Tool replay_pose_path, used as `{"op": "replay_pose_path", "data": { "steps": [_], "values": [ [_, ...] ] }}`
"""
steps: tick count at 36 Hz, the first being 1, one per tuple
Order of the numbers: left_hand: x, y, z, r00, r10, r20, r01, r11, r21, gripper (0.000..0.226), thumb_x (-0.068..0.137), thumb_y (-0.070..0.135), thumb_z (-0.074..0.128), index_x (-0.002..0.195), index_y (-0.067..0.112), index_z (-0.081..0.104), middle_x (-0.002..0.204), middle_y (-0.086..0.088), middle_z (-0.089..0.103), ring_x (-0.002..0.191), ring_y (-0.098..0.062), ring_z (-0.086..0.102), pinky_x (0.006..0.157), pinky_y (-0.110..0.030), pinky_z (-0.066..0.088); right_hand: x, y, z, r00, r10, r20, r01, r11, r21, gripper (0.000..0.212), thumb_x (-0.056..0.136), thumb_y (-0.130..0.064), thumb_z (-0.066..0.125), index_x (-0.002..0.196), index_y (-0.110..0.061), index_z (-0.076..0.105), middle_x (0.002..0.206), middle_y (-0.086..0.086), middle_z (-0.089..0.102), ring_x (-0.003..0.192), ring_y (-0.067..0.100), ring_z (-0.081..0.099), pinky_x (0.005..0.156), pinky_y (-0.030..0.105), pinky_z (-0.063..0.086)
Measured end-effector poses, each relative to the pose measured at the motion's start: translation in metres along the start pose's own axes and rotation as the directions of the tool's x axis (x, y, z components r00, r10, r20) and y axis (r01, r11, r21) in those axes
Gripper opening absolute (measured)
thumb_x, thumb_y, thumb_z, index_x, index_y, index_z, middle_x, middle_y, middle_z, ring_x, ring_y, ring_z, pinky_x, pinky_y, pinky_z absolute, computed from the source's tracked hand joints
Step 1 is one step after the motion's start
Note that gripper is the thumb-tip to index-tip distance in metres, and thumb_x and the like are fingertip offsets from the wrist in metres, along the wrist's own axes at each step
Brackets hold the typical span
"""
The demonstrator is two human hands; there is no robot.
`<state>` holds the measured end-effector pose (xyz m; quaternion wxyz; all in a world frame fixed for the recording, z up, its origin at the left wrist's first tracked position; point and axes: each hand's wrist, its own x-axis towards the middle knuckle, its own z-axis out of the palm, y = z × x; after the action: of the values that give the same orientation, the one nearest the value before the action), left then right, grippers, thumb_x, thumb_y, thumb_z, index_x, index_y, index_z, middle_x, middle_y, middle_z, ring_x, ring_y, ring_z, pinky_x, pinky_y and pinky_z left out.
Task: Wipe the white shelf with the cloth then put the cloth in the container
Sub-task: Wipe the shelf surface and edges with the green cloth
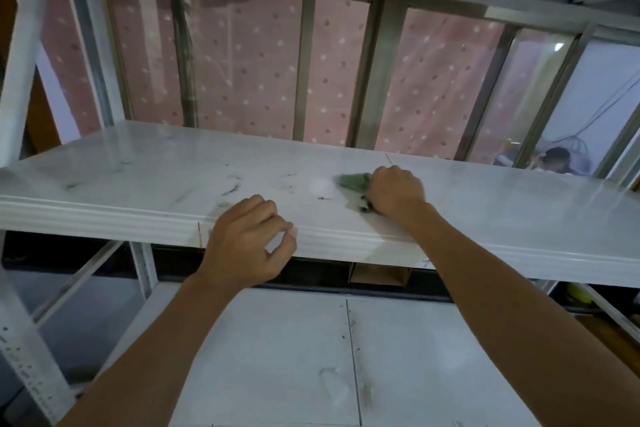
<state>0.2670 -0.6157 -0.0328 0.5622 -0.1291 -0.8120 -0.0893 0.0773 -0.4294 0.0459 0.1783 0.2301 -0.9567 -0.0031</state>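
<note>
Starting at the left of the frame, the white shelf [138, 163] runs across the whole middle of the picture, and its left half is smudged with dark streaks and scuffs, so there's plenty left to wipe over there.

Just left of center, the left hand [247, 236] sits on the front lip of the shelf. Its grip is loosely curled over the edge, fingers on top and thumb down in front, with nothing in it. Looks like it's just bracing.

Right of center, the right hand [394, 189] is pressed down on the shelf top with its grip closed around a green cloth [353, 182]. The cloth is bunched up under the palm, with a wad poking out to the left of the knuckles and a darker bit showing near the wrist.

My take on handling: that cloth is soft, light and floppy, with zero stiffness, so it goes wherever the hand pushes it. It seems to slide easily on that glossy shelf, so I'd guess it could slip out if held loosely. Best to keep it balled in the palm with the fingers pinning the top. For the drop-off later, just scrunch the whole thing up.

I can't spot the container anywhere. Under the shelf, lower right, there's a brown cardboard box [377, 274] partly hidden, but I can't tell if that's it.
</note>
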Motion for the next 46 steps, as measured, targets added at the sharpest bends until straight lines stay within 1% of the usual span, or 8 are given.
{"op": "replay_pose_path", "data": {
  "steps": [4,8,15,21,27,30,38,46],
  "values": [
    [-0.002,0.001,0.002,0.999,-0.014,-0.045,0.014,1.000,0.018,0.036,0.090,0.008,0.064,0.056,0.006,0.055,0.056,-0.002,0.045,0.059,-0.015,0.032,0.058,-0.027,0.028,0.013,0.024,0.003,0.991,0.123,0.050,-0.122,0.992,-0.018,0.019,0.095,-0.024,0.044,0.101,-0.009,0.056,0.091,0.009,0.056,0.084,0.028,0.057,0.071,0.036,0.049],
    [-0.003,0.001,0.003,0.997,-0.033,-0.066,0.035,0.999,0.024,0.037,0.089,0.007,0.065,0.054,0.006,0.054,0.054,-0.001,0.043,0.057,-0.015,0.032,0.057,-0.026,0.028,0.032,0.009,0.003,0.990,0.110,0.085,-0.110,0.994,-0.002,0.017,0.093,-0.021,0.047,0.099,-0.009,0.057,0.091,0.010,0.059,0.082,0.027,0.055,0.070,0.035,0.048],
    [-0.002,0.002,0.003,0.997,-0.031,-0.065,0.034,0.999,0.034,0.037,0.090,0.009,0.064,0.054,0.006,0.054,0.053,-0.002,0.044,0.054,-0.018,0.034,0.054,-0.029,0.028,0.024,-0.068,-0.012,0.969,-0.215,0.118,0.210,0.976,0.052,0.011,0.088,-0.014,0.047,0.080,-0.009,0.052,0.071,0.006,0.049,0.066,0.022,0.049,0.061,0.032,0.043],
    [-0.002,0.002,0.004,0.997,-0.011,-0.070,0.015,0.999,0.051,0.036,0.090,0.009,0.065,0.054,0.005,0.056,0.054,-0.003,0.046,0.056,-0.016,0.032,0.056,-0.028,0.026,-0.002,-0.096,-0.018,0.906,-0.406,0.116,0.396,0.912,0.104,0.028,0.085,-0.011,0.048,0.059,-0.016,0.038,0.064,0.005,0.045,0.063,0.024,0.049,0.055,0.030,0.034],
    [-0.006,-0.001,0.003,0.998,-0.027,-0.054,0.029,0.999,0.034,0.032,0.090,0.009,0.066,0.058,0.005,0.062,0.056,-0.002,0.050,0.055,-0.018,0.036,0.056,-0.027,0.029,-0.003,-0.078,-0.017,0.974,-0.205,0.098,0.196,0.976,0.090,0.016,0.089,-0.012,0.049,0.073,-0.011,0.049,0.070,0.004,0.050,0.062,0.018,0.049,0.059,0.031,0.044],
    [-0.005,-0.002,0.003,0.998,-0.028,-0.055,0.030,0.999,0.031,0.032,0.089,0.009,0.066,0.057,0.005,0.062,0.055,-0.002,0.051,0.053,-0.019,0.038,0.052,-0.030,0.032,0.006,-0.054,-0.009,0.992,-0.064,0.110,0.058,0.997,0.056,0.008,0.089,-0.016,0.050,0.084,-0.010,0.052,0.079,0.006,0.056,0.076,0.024,0.058,0.069,0.035,0.053],
    [-0.005,-0.004,0.006,0.996,-0.021,-0.088,0.024,0.999,0.028,0.032,0.088,0.009,0.066,0.057,0.005,0.063,0.055,-0.002,0.053,0.052,-0.020,0.039,0.050,-0.034,0.034,0.060,-0.001,0.017,0.975,0.192,0.108,-0.196,0.980,0.033,0.023,0.090,-0.011,0.048,0.107,-0.003,0.061,0.105,0.016,0.063,0.099,0.034,0.061,0.079,0.040,0.052],
    [-0.008,-0.006,0.008,0.994,-0.015,-0.104,0.017,1.000,0.019,0.027,0.085,0.006,0.069,0.058,0.003,0.067,0.057,-0.003,0.059,0.051,-0.022,0.044,0.051,-0.035,0.037,0.140,0.000,0.039,0.972,0.194,0.136,-0.208,0.973,0.102,0.028,0.092,-0.020,0.048,0.111,-0.004,0.060,0.108,0.015,0.063,0.095,0.032,0.060,0.076,0.038,0.051]
  ]
}}
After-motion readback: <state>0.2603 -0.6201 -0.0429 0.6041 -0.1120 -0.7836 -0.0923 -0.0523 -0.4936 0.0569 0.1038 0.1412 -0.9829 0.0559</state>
